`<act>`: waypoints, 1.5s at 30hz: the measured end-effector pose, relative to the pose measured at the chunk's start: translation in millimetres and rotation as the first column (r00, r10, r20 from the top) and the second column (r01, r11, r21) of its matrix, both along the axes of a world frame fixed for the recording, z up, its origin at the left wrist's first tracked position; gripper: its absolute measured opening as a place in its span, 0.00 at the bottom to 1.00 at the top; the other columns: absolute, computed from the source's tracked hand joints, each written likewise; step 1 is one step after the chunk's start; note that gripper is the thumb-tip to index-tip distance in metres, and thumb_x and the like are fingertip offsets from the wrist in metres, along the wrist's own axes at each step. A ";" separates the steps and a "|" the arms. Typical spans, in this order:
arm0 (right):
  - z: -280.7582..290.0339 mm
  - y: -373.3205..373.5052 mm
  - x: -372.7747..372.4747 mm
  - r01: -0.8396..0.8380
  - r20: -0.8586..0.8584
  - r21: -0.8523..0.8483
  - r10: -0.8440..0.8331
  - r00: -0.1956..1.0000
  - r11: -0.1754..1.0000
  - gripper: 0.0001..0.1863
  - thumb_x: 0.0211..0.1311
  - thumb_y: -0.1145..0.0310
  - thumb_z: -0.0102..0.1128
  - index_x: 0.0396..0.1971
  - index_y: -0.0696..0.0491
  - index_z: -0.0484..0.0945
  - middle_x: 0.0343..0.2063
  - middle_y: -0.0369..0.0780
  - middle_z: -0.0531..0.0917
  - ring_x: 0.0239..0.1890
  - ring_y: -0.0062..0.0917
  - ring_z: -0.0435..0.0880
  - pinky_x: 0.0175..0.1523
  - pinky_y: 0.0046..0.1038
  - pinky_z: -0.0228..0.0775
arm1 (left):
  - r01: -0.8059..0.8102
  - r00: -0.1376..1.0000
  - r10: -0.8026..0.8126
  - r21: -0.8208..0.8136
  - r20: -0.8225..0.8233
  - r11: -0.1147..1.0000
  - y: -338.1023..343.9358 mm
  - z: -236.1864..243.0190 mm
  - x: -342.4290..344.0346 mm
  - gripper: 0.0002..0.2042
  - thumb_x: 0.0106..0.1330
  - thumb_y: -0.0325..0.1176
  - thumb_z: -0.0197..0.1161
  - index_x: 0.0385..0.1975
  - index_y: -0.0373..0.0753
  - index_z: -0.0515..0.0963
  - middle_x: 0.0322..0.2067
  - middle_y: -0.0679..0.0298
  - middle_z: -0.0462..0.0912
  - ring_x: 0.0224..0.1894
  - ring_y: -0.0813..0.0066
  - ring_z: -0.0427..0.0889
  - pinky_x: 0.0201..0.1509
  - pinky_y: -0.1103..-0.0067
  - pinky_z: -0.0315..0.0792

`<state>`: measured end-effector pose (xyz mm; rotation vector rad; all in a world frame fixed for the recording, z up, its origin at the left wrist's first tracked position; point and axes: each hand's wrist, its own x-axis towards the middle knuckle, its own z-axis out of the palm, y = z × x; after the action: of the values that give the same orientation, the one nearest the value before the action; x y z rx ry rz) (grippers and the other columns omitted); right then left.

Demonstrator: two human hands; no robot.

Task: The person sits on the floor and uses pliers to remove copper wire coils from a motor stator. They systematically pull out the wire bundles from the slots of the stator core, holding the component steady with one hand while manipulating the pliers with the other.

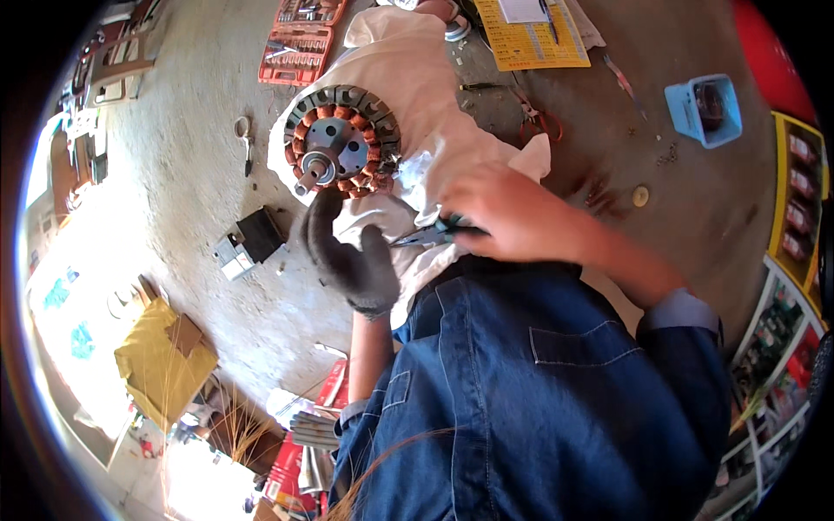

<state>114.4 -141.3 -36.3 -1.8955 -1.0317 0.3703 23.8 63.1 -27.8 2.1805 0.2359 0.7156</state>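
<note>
A motor part with a ring of copper coils [367, 139], dark outer segments and a central shaft [308, 174] lies on white cloth [460, 122]. My left hand [343, 256], in a dark glove, is just below it, fingers and thumb apart with nothing visible between them. My bare right hand [512, 213], blurred, is closed on a dark-handled metal tool like pliers [421, 236], lying across the cloth to the right of my left hand.
Around the cloth are an open red socket set [291, 54], scissors [247, 130], red-handled pliers [543, 122], a yellow sheet [534, 43], a blue plastic container [682, 113], a black-and-grey box [258, 233] and a yellow bag [161, 356].
</note>
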 end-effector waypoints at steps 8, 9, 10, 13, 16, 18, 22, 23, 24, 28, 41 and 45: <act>-15.8 92.8 50.1 0.520 -0.230 0.095 -0.489 0.841 0.849 0.26 0.61 0.52 0.65 0.41 0.62 0.71 0.31 0.48 0.82 0.34 0.39 0.84 0.39 0.36 0.75 | 0.023 0.986 0.028 0.296 -0.165 0.955 -15.1 -6.4 34.3 0.05 0.64 0.28 0.63 0.34 0.33 0.80 0.38 0.60 0.80 0.40 0.67 0.76 0.45 0.71 0.70; -15.5 104.0 50.5 0.522 -0.205 0.051 -0.503 0.840 0.851 0.27 0.60 0.49 0.64 0.39 0.62 0.71 0.29 0.48 0.82 0.32 0.40 0.84 0.39 0.37 0.75 | -0.007 0.981 0.055 0.248 -0.185 0.969 -14.7 -7.4 33.7 0.05 0.63 0.27 0.63 0.35 0.34 0.80 0.39 0.59 0.80 0.40 0.64 0.76 0.46 0.70 0.70; -21.4 115.9 50.6 0.556 -0.067 0.153 -0.552 0.831 0.817 0.28 0.61 0.47 0.62 0.37 0.62 0.71 0.27 0.48 0.81 0.31 0.42 0.83 0.36 0.38 0.75 | -0.040 0.975 0.082 0.201 -0.208 0.979 -14.5 -9.1 32.7 0.06 0.62 0.27 0.64 0.35 0.34 0.79 0.39 0.59 0.81 0.41 0.62 0.77 0.47 0.69 0.71; -32.5 124.2 54.6 0.507 -0.121 0.082 -0.496 0.860 0.858 0.29 0.61 0.46 0.61 0.35 0.62 0.70 0.22 0.47 0.81 0.27 0.43 0.82 0.34 0.40 0.75 | -0.051 0.977 0.057 0.039 -0.206 0.998 -12.9 -6.8 33.0 0.06 0.64 0.27 0.60 0.37 0.33 0.79 0.41 0.56 0.80 0.42 0.61 0.77 0.48 0.71 0.72; -27.6 120.4 61.6 0.430 -0.178 -0.013 -0.425 0.887 0.903 0.28 0.64 0.46 0.58 0.35 0.61 0.67 0.20 0.51 0.80 0.27 0.46 0.82 0.31 0.42 0.72 | 0.024 0.981 -0.049 -0.135 -0.187 0.991 -9.3 4.3 36.8 0.07 0.67 0.27 0.57 0.39 0.31 0.78 0.41 0.56 0.80 0.43 0.63 0.79 0.48 0.72 0.74; -24.1 117.9 66.8 0.387 -0.190 -0.033 -0.386 0.903 0.922 0.29 0.66 0.46 0.56 0.36 0.62 0.66 0.21 0.53 0.80 0.26 0.47 0.82 0.30 0.42 0.72 | 0.097 0.986 -0.115 -0.146 -0.123 0.985 -4.4 4.4 40.4 0.09 0.69 0.29 0.55 0.41 0.29 0.77 0.41 0.57 0.79 0.43 0.67 0.80 0.48 0.74 0.76; -25.0 119.6 63.9 0.397 -0.255 -0.034 -0.393 0.884 0.917 0.27 0.66 0.48 0.57 0.37 0.62 0.65 0.22 0.53 0.80 0.27 0.48 0.82 0.30 0.43 0.71 | 0.066 0.986 -0.109 -0.305 -0.129 0.950 -0.4 12.3 44.4 0.11 0.72 0.30 0.51 0.42 0.28 0.77 0.39 0.56 0.82 0.40 0.67 0.83 0.45 0.74 0.78; -26.2 120.1 62.2 0.414 -0.256 -0.013 -0.403 0.878 0.910 0.27 0.66 0.49 0.57 0.36 0.62 0.65 0.22 0.53 0.80 0.27 0.48 0.82 0.30 0.43 0.71 | 0.054 0.989 -0.094 -0.303 -0.118 0.951 -0.4 11.2 44.0 0.11 0.73 0.30 0.50 0.41 0.28 0.78 0.37 0.55 0.83 0.38 0.65 0.84 0.44 0.73 0.79; -28.1 120.8 60.5 0.431 -0.258 0.009 -0.414 0.873 0.902 0.27 0.66 0.49 0.58 0.36 0.62 0.65 0.23 0.53 0.80 0.28 0.48 0.82 0.31 0.43 0.71 | 0.051 0.988 -0.091 -0.289 -0.128 0.956 0.1 10.8 43.5 0.11 0.72 0.28 0.50 0.41 0.29 0.78 0.38 0.54 0.83 0.38 0.63 0.84 0.44 0.72 0.79; -30.5 123.3 54.1 0.470 -0.242 0.042 -0.447 0.861 0.882 0.29 0.64 0.48 0.58 0.37 0.65 0.67 0.23 0.54 0.82 0.28 0.47 0.83 0.32 0.45 0.74 | -0.013 0.989 -0.031 -0.286 -0.147 0.958 2.2 6.0 38.2 0.11 0.71 0.29 0.53 0.43 0.27 0.78 0.40 0.55 0.82 0.40 0.66 0.84 0.45 0.74 0.79; -6.9 66.6 23.7 0.151 -0.523 0.351 0.061 0.850 0.924 0.49 0.48 0.59 0.77 0.66 0.60 0.58 0.55 0.45 0.76 0.56 0.31 0.76 0.60 0.32 0.68 | 0.190 0.935 -0.298 -0.433 -0.195 0.881 36.4 50.3 34.9 0.12 0.68 0.27 0.55 0.47 0.33 0.79 0.42 0.55 0.84 0.43 0.63 0.84 0.49 0.68 0.78; -0.6 69.3 2.1 0.184 -0.361 0.452 -0.010 0.933 0.873 0.60 0.36 0.57 0.83 0.68 0.59 0.54 0.54 0.49 0.72 0.56 0.40 0.74 0.60 0.35 0.68 | -0.067 0.962 -0.232 -0.947 -0.144 0.313 35.0 72.3 21.6 0.20 0.72 0.43 0.54 0.52 0.31 0.74 0.45 0.56 0.82 0.47 0.65 0.80 0.54 0.66 0.74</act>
<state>116.4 -72.1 -36.9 -1.3631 -0.7008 0.3376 45.4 98.1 44.5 1.0512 0.5252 0.0870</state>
